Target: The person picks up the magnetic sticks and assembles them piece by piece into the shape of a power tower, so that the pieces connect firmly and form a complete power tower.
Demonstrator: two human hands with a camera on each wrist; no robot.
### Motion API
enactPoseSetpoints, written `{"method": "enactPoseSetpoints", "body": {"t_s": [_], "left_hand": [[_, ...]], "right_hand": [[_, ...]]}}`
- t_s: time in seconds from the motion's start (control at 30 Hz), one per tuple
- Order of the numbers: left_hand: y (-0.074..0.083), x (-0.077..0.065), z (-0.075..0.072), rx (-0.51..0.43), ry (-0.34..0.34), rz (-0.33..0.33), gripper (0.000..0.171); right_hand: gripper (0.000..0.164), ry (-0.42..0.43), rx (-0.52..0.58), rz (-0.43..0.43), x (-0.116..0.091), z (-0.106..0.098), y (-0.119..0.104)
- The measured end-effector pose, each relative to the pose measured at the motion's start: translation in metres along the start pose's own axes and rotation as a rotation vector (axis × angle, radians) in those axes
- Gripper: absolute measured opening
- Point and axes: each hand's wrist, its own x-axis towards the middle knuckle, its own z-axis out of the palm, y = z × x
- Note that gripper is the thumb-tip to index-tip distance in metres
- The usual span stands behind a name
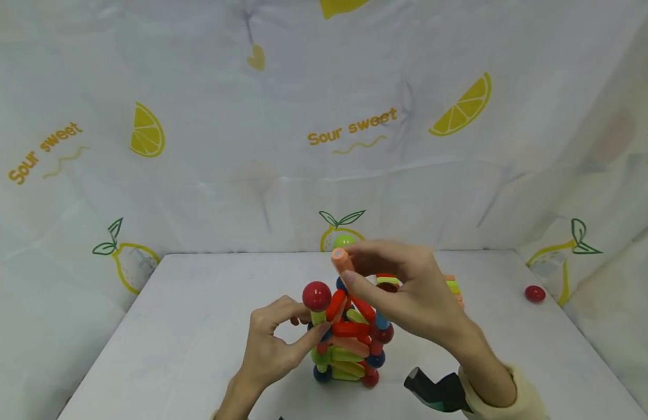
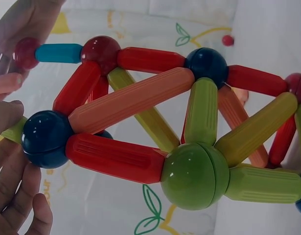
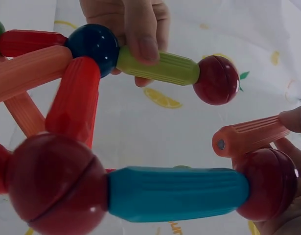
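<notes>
A tower of magnetic rods and balls stands on the table in the head view, with a dark blue ball [image 2: 47, 138] at one upper corner. My left hand [image 1: 282, 341] pinches the light green rod [image 3: 162, 67] that rises from this ball and carries a red ball [image 3: 216, 80]. Between thumb and fingers, my right hand [image 1: 407, 289] holds a salmon-orange rod [image 3: 250, 134], its magnet end facing left. Right beside those fingers is another red ball [image 3: 267, 183], on top of a blue rod [image 3: 179, 193]. A larger green ball [image 2: 195, 176] joins several rods lower down.
Several coloured rods [image 1: 452, 286] lie behind my right hand on the white table [image 1: 198, 326]. A loose red ball [image 1: 535, 293] sits near the right edge. A light green ball [image 1: 344, 240] shows just above the right hand. Behind hangs a lemon-print curtain [image 1: 213, 192].
</notes>
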Motion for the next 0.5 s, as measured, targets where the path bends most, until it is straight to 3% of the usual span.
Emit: {"method": "enactPoseSetpoints", "body": {"t_s": [0.33,0.5], "left_hand": [[-0.001,0.000,0.000,-0.002,0.007,0.018,0.026],[-0.001,0.000,-0.001,0.002,0.002,0.016,0.026]], "right_hand": [[0.029,-0.044,-0.051,0.060,-0.010,0.008,0.013],[0.019,-0.089,-0.049,0.064,-0.014,0.008,0.016]]}}
